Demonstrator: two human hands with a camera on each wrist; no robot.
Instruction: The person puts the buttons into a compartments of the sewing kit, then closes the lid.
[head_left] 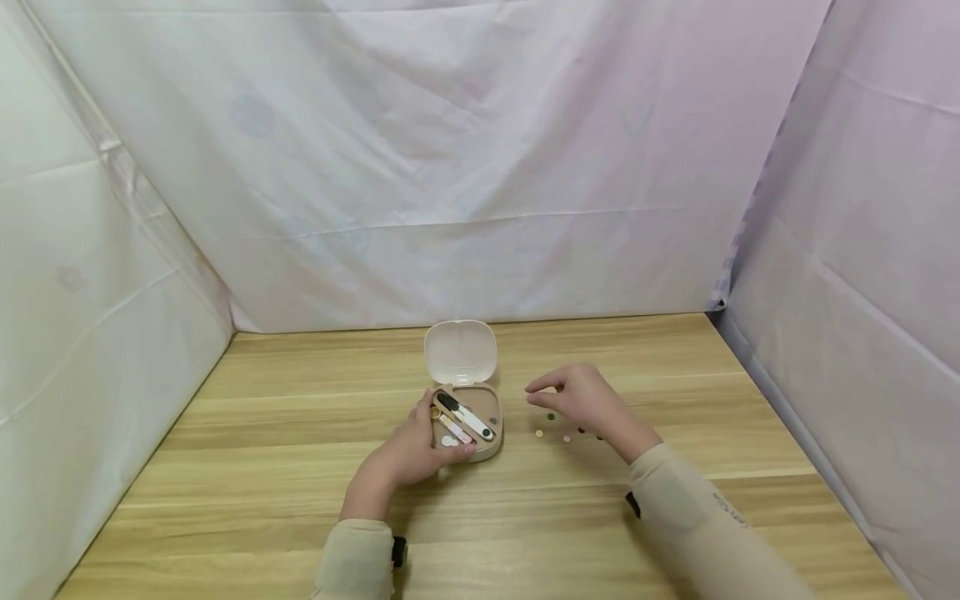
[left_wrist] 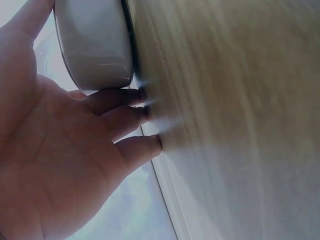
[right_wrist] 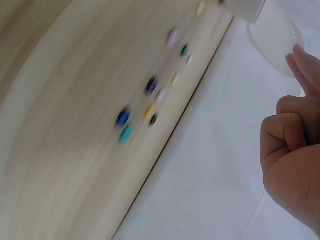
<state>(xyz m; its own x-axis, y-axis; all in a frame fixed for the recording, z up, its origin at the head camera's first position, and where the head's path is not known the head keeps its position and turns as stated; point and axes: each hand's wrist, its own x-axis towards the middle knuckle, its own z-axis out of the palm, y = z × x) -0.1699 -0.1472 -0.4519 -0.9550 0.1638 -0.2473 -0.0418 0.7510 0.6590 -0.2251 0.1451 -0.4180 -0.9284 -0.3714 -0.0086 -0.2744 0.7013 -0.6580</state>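
Observation:
A beige box (head_left: 491,447) stands on the table with its pale lid (head_left: 461,352) raised. My left hand (head_left: 415,447) grips its left side, thumb over the front rim. Inside lie a slim black-and-white tool (head_left: 474,422), a pastel strip (head_left: 455,430), a gold-coloured ring-like piece (head_left: 435,412), white discs (head_left: 448,441) and a dark button (head_left: 492,420). Right of the box, my right hand (head_left: 587,400) hovers with index finger and thumb tips close together; whether something small sits between them is not visible. Its other fingers are curled in the right wrist view.
Several loose buttons in different colours lie on the table under and near my right hand, among them a yellow button (head_left: 538,433), a pink button (head_left: 567,439) and a green button (head_left: 551,417). White cloth (head_left: 465,167) hangs behind the wood-grain table (head_left: 300,400) and along both sides.

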